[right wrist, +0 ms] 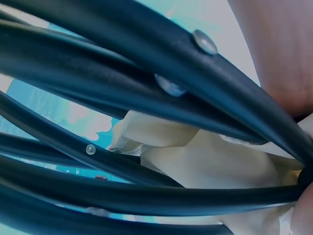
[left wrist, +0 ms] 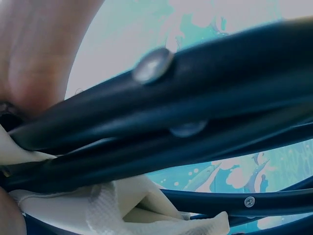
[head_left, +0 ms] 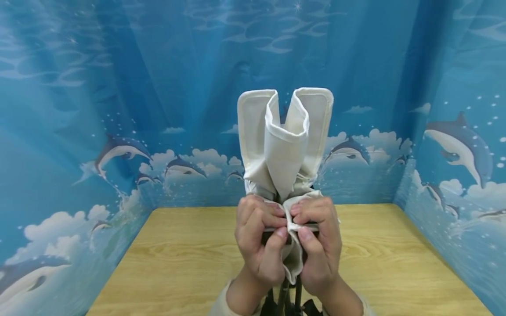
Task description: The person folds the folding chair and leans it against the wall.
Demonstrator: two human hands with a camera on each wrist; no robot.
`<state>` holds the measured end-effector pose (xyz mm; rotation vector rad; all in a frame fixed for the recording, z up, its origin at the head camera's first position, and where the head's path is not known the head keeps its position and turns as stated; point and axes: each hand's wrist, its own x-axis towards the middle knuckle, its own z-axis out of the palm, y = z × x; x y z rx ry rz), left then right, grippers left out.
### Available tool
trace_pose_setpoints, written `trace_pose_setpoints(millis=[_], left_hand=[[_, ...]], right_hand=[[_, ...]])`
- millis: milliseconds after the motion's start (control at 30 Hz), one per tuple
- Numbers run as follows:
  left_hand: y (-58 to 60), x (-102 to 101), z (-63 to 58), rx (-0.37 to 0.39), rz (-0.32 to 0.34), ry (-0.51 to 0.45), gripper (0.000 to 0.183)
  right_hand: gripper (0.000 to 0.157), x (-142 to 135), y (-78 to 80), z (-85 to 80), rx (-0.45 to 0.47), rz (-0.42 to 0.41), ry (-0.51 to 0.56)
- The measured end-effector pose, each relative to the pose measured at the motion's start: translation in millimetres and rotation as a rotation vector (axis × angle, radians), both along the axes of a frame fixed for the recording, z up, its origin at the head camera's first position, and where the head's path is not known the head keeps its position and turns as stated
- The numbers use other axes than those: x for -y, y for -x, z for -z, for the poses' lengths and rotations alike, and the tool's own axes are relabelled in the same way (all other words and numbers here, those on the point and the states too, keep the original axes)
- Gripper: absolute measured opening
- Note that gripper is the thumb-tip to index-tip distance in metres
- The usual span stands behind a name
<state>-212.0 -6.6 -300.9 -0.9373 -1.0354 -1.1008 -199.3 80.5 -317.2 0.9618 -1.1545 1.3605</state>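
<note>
A folded folding chair with off-white canvas (head_left: 285,162) and black tubes stands upright in front of me, above the table. Its canvas top spreads into two flaps with a folded channel between them. My left hand (head_left: 258,241) grips the canvas-covered frame from the left, fingers curled over and thumb pressed in near the centre. From the right, my right hand (head_left: 321,241) holds it the same way, both thumbs close to the middle fold. Black tubes (left wrist: 195,98) with silver rivets fill the left wrist view. In the right wrist view, bundled black tubes (right wrist: 122,73) flank a crumpled canvas piece (right wrist: 205,161).
A light wood-grain table (head_left: 178,254) lies beneath. Blue curtains (head_left: 178,66) printed with dolphins and clouds enclose it at the back and on both sides. Black leg ends (head_left: 290,303) show low between my forearms.
</note>
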Motion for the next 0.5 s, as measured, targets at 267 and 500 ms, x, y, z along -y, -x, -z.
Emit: trace_pose_setpoints(millis=[267,500], left_hand=[[-1.0,0.2,1.2,0.010,-0.004,-0.001,0.009],[-2.0,-0.7,1.7,0.013,-0.002,0.000,0.009]], right_hand=[[0.012,-0.6,0.5,1.0,-0.007,-0.001,-0.008],[0.014,-1.5,-1.3,1.7,0.011,0.009,-0.006]])
